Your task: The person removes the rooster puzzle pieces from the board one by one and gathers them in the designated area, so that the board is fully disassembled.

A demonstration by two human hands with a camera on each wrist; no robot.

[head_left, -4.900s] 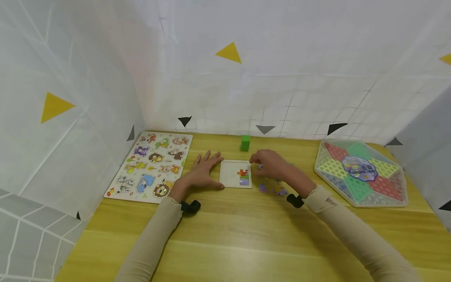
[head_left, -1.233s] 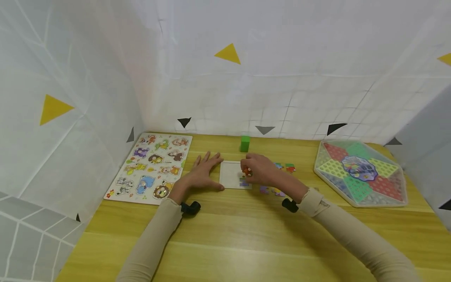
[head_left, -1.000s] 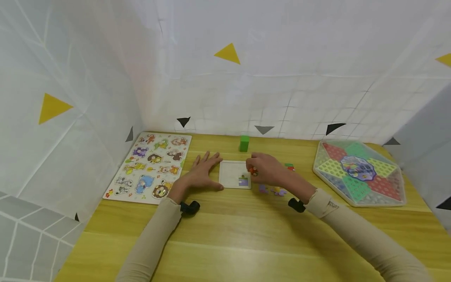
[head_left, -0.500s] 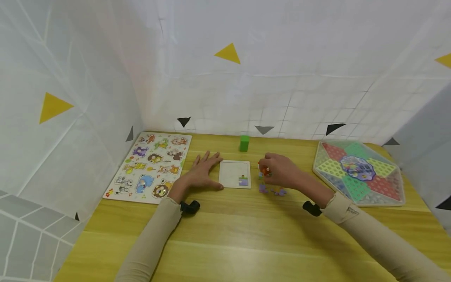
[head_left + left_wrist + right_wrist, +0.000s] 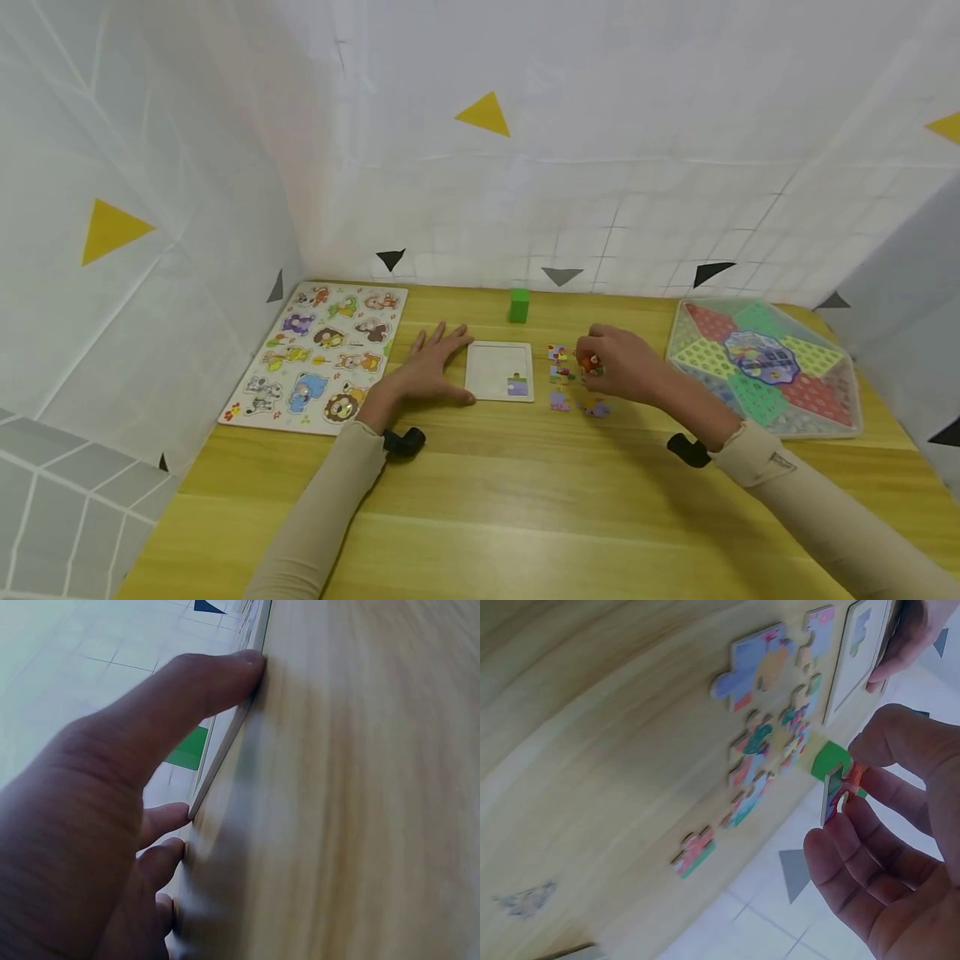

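My right hand [image 5: 622, 364] pinches a red jigsaw piece [image 5: 853, 780] between thumb and fingers, held above the table among several loose jigsaw pieces [image 5: 559, 402]. My left hand [image 5: 427, 367] lies on the table with fingers spread; its thumb and a fingertip touch the left edge of a square white puzzle tray [image 5: 487, 362]. One purple jigsaw piece [image 5: 517, 387] with a green top sits in the tray's lower right corner. In the right wrist view, a purple and orange piece [image 5: 754, 664] lies among the loose ones. The right palm partly hides pieces in the head view.
On the left lies a board with animal pictures [image 5: 318, 358]. A green block [image 5: 519, 306] stands behind the tray. To the right is a hexagonal box [image 5: 765, 358] with a coloured star pattern, close to my right forearm. A white sheet [image 5: 480, 192] hangs behind the table.
The red piece lay in the tray above the purple one; my right hand has lifted it out and carried it right, over the loose pieces. My left hand has stayed in place.
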